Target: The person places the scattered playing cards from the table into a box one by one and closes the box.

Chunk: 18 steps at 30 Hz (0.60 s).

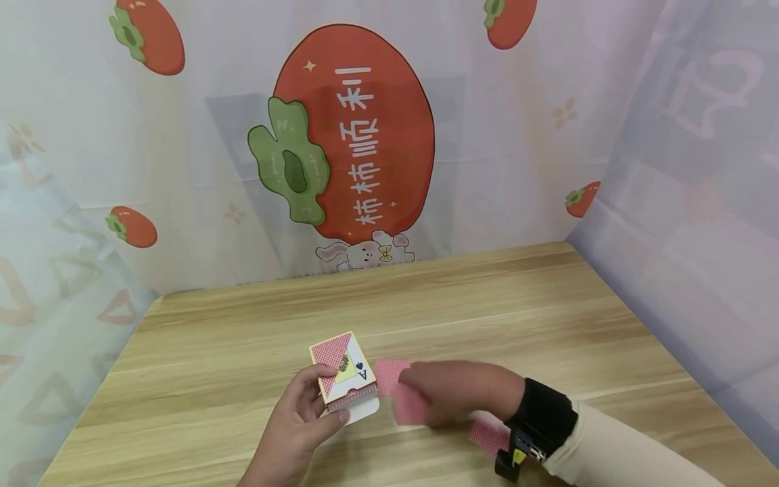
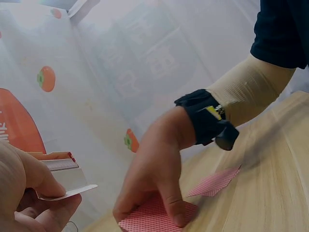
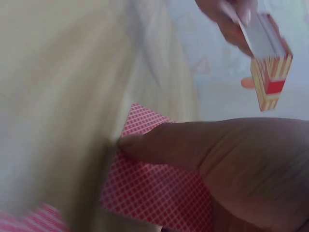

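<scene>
My left hand [image 1: 299,418] grips a playing-card box [image 1: 344,368], thumb near its lower edge and fingers at its far side. The box has a red-patterned face with an ace of spades, and its white flap [image 2: 72,192] hangs out at the opening. Just right of it, my right hand [image 1: 453,389] pinches a red-backed playing card [image 1: 412,406], blurred in the head view; the thumb lies across the card [image 3: 154,193] in the right wrist view. Another red-backed card [image 1: 387,373] shows between box and right hand; whether it is held or lying I cannot tell.
One red-backed card [image 2: 215,182] lies on the wood-grain table [image 1: 231,345], partly under the right wrist in the head view. A black strap with a camera [image 1: 541,423] is on the right wrist. Printed cloth [image 1: 213,169] hangs behind the table and at both sides.
</scene>
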### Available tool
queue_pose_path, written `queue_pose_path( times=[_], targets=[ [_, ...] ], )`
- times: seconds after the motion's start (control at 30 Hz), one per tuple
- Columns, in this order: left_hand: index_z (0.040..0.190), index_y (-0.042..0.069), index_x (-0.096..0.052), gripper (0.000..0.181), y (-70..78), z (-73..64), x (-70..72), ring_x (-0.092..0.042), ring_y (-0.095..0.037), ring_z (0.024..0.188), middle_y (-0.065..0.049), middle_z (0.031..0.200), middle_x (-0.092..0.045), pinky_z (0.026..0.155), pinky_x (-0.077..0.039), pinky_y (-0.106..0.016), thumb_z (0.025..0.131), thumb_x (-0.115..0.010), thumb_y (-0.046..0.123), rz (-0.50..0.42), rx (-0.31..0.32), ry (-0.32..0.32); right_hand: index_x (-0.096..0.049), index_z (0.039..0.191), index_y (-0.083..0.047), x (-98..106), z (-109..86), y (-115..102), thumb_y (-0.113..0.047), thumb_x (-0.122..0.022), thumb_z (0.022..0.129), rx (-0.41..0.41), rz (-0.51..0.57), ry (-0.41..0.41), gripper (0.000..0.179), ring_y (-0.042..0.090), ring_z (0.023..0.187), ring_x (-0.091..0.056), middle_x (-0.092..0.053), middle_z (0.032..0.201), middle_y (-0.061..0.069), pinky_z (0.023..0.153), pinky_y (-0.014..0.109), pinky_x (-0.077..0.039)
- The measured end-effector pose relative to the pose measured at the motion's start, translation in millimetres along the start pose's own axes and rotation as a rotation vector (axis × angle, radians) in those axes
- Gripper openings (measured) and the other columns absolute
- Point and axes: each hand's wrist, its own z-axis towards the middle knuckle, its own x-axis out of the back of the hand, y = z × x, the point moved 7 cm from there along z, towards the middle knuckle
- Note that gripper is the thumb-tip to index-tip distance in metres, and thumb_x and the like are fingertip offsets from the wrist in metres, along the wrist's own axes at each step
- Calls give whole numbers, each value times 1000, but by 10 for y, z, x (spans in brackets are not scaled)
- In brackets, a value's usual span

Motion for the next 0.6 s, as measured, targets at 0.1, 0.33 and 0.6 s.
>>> queue_pose_path(
  times=[0.1, 0.33, 0.6],
  targets=[
    [129, -3, -38, 58, -10, 2, 5, -59, -23, 111, -24, 126, -43, 84, -56, -30, 80, -65, -15, 7, 24, 9, -51, 111, -23, -132, -105, -103, -14, -72, 85, 47, 32, -34, 35, 6, 69, -52, -55, 80, -10, 57, 23, -48],
    [130, -3, -37, 59, -25, 8, 3, -57, -25, 114, -25, 129, -42, 86, -56, -30, 79, -66, -14, 17, 49, 14, -49, 111, -23, -312, -318, -396, -19, -52, 101, 240, 150, -150, 11, -1, 63, -46, -45, 71, -12, 57, 15, -43],
    [131, -1, -37, 58, -28, 7, -21, -56, -26, 111, -24, 126, -42, 84, -56, -28, 82, -67, -11, 21, 58, -4, -50, 119, -15, -139, -394, -643, -24, -44, 106, 343, 908, -158, 17, 6, 34, -39, -51, 54, 16, 32, 20, -32]
  ],
)
